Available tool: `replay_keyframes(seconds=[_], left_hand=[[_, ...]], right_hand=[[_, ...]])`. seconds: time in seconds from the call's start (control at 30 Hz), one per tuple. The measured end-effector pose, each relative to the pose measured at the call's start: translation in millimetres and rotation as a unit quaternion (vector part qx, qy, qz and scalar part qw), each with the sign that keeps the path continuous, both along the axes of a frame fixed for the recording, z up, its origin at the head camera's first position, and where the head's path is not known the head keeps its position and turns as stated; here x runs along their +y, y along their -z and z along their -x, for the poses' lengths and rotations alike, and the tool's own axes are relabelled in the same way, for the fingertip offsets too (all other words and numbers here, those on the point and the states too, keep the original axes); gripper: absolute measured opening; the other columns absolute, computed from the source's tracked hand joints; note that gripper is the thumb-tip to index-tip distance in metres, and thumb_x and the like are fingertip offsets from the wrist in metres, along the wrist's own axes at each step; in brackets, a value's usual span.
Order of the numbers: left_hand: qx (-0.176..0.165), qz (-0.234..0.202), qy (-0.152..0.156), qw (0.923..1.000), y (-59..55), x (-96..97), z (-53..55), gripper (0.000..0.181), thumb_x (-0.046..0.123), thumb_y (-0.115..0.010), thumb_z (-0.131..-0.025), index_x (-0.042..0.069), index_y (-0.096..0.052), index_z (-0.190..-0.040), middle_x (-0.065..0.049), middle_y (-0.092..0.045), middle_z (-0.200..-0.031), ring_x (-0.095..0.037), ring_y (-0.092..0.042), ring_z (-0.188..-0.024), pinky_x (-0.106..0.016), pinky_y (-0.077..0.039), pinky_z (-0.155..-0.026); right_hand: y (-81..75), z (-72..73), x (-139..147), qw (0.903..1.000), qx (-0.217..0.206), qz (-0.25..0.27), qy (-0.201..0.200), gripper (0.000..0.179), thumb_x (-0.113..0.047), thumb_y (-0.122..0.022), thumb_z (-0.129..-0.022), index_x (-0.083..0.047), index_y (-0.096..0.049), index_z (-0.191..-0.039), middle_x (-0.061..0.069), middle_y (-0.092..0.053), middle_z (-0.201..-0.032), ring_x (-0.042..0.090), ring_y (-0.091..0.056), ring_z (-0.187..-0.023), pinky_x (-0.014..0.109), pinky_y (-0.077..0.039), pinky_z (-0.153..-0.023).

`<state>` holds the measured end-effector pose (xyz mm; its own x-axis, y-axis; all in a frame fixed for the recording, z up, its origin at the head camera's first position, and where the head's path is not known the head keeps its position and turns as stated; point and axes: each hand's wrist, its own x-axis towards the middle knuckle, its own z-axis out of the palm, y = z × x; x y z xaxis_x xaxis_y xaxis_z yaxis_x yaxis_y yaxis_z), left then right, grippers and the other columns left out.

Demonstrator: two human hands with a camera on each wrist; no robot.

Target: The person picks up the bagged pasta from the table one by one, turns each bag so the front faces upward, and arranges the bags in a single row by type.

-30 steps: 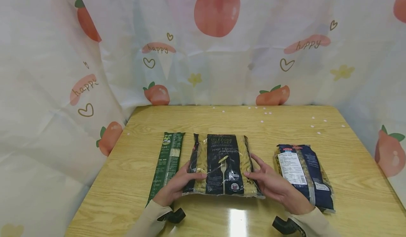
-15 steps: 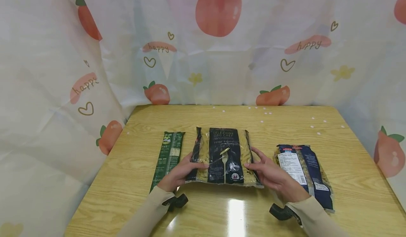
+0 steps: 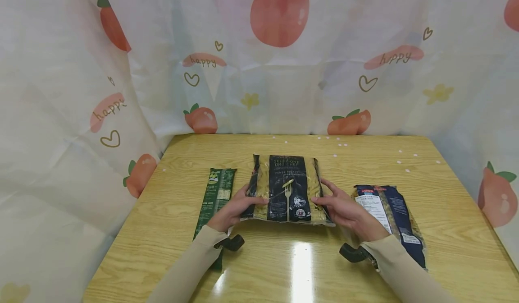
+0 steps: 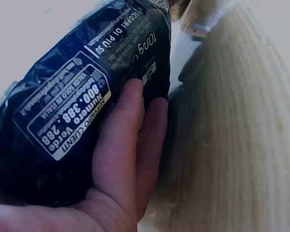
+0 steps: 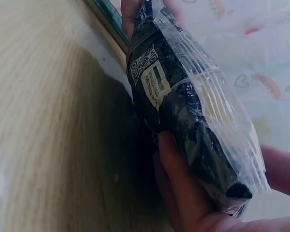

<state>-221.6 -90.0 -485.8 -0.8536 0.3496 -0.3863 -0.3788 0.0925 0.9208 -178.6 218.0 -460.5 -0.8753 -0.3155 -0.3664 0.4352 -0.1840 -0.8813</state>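
Observation:
In the head view, a dark bag of penne pasta (image 3: pixel 287 190) with clear side windows is held between both hands. My left hand (image 3: pixel 237 207) grips its left side, thumb on the front and fingers behind. On the opposite side my right hand (image 3: pixel 348 210) grips it likewise. The left wrist view shows fingers (image 4: pixel 118 140) against the printed side of the bag (image 4: pixel 63 106). From the right wrist, the crimped plastic end of the bag (image 5: pixel 183 101) appears, and its underside looks raised from the wooden surface (image 5: pixel 43 125).
A slim green spaghetti packet (image 3: pixel 215 197) lies to the left, partly behind my left forearm. On the right lies a navy pasta bag (image 3: pixel 399 217) with a white label, partly covered by my right arm. A printed curtain (image 3: pixel 279 91) hangs behind the wooden table (image 3: pixel 211 152).
Both hands have carried the penne bag away from me, towards the back of the table, and slightly right. The green packet and navy bag have stayed in place.

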Motion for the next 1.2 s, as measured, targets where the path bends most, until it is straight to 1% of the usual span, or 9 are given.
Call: replay_keyframes(seconds=[0.1, 0.2, 0.33, 0.47, 0.63, 0.73, 0.83, 1.07, 1.2], left_hand=[[0.004, 0.016, -0.009, 0.9998, 0.3, 2.5, 4.3, 0.094, 0.018, -0.08, -0.088, 0.015, -0.025, -0.163, -0.018, -0.059, -0.145, -0.03, -0.064, -0.124, -0.046, -0.05, -0.111], [0.01, 0.035, -0.018, 0.9992, 0.1, 4.1, 7.9, 0.1, 0.02, -0.081, -0.087, 0.013, -0.019, -0.165, -0.02, -0.048, -0.155, -0.038, -0.05, -0.142, -0.054, -0.039, -0.121], [0.014, 0.064, -0.026, 0.9975, -0.9, 4.9, 13.5, 0.107, 0.024, -0.083, -0.085, 0.013, -0.015, -0.167, -0.022, -0.027, -0.168, -0.044, -0.025, -0.155, -0.062, -0.025, -0.126], [0.007, 0.079, -0.031, 0.9964, -1.5, 5.1, 19.3, 0.109, 0.027, -0.084, -0.084, 0.015, -0.014, -0.167, -0.02, -0.013, -0.173, -0.044, -0.014, -0.159, -0.066, -0.02, -0.127], [0.005, 0.077, -0.033, 0.9964, -1.0, 5.8, 25.3, 0.109, 0.028, -0.085, -0.083, 0.016, -0.016, -0.167, -0.02, -0.014, -0.173, -0.044, -0.014, -0.159, -0.065, -0.02, -0.127], [0.007, 0.079, -0.036, 0.9962, -0.3, 6.7, 28.0, 0.109, 0.027, -0.085, -0.083, 0.015, -0.016, -0.167, -0.021, -0.015, -0.173, -0.044, -0.014, -0.159, -0.067, -0.019, -0.126], [0.006, 0.081, -0.038, 0.996, 0.7, 7.6, 31.1, 0.11, 0.027, -0.085, -0.083, 0.015, -0.016, -0.167, -0.021, -0.014, -0.173, -0.044, -0.014, -0.159, -0.067, -0.019, -0.126], [0.014, 0.084, -0.043, 0.9954, 2.1, 9.5, 37.6, 0.11, 0.027, -0.086, -0.082, 0.015, -0.017, -0.167, -0.02, -0.017, -0.172, -0.043, -0.016, -0.159, -0.063, -0.021, -0.127], [0.018, 0.084, -0.043, 0.9954, 1.9, 10.4, 38.3, 0.108, 0.026, -0.086, -0.082, 0.014, -0.019, -0.166, -0.021, -0.02, -0.171, -0.044, -0.019, -0.158, -0.063, -0.023, -0.127]], right_hand=[[0.8, 4.4, 1, 0.9999, 0.011, -0.005, -0.005, 0.093, -0.002, -0.053, -0.104, -0.019, 0.015, -0.166, 0.031, -0.02, -0.161, -0.006, -0.055, -0.07, 0.01, -0.047, -0.065], [0.5, 8.1, 0, 0.9998, 0.015, 0.006, -0.012, 0.095, 0.0, -0.051, -0.105, -0.018, 0.02, -0.164, 0.034, 0.0, -0.168, -0.003, -0.064, -0.093, 0.011, -0.052, -0.075], [-0.1, 12.9, -1, 0.9999, 0.012, 0.004, 0.001, 0.094, 0.001, -0.051, -0.104, -0.018, 0.019, -0.164, 0.032, 0.004, -0.169, -0.003, -0.063, -0.094, 0.012, -0.053, -0.079], [-0.2, 17.4, -1, 0.9999, 0.014, 0.003, 0.006, 0.093, 0.001, -0.05, -0.104, -0.018, 0.019, -0.165, 0.032, -0.001, -0.169, 0.0, -0.063, -0.098, 0.014, -0.054, -0.084], [-0.9, 22.4, -1, 0.9999, 0.009, 0.007, 0.01, 0.094, 0.002, -0.05, -0.104, -0.019, 0.019, -0.165, 0.031, 0.005, -0.17, -0.001, -0.063, -0.1, 0.013, -0.054, -0.083], [-1.3, 25.2, -1, 0.9999, 0.003, 0.008, 0.013, 0.094, 0.002, -0.05, -0.104, -0.02, 0.017, -0.165, 0.029, 0.012, -0.17, -0.006, -0.054, -0.075, 0.012, -0.048, -0.069], [-1.3, 27.9, -1, 0.9999, 0.002, 0.008, 0.014, 0.093, 0.003, -0.049, -0.104, -0.02, 0.017, -0.165, 0.029, 0.011, -0.17, -0.005, -0.052, -0.07, 0.013, -0.046, -0.066], [0.5, 33.5, -1, 0.9997, 0.006, 0.007, 0.023, 0.092, 0.005, -0.049, -0.103, -0.017, 0.016, -0.165, 0.025, -0.027, -0.157, 0.005, -0.065, -0.099, 0.02, -0.056, -0.083], [1.0, 35.0, -1, 0.9997, 0.003, 0.003, 0.025, 0.092, 0.004, -0.049, -0.104, -0.018, 0.015, -0.166, 0.025, -0.025, -0.159, 0.004, -0.064, -0.101, 0.02, -0.056, -0.085]])
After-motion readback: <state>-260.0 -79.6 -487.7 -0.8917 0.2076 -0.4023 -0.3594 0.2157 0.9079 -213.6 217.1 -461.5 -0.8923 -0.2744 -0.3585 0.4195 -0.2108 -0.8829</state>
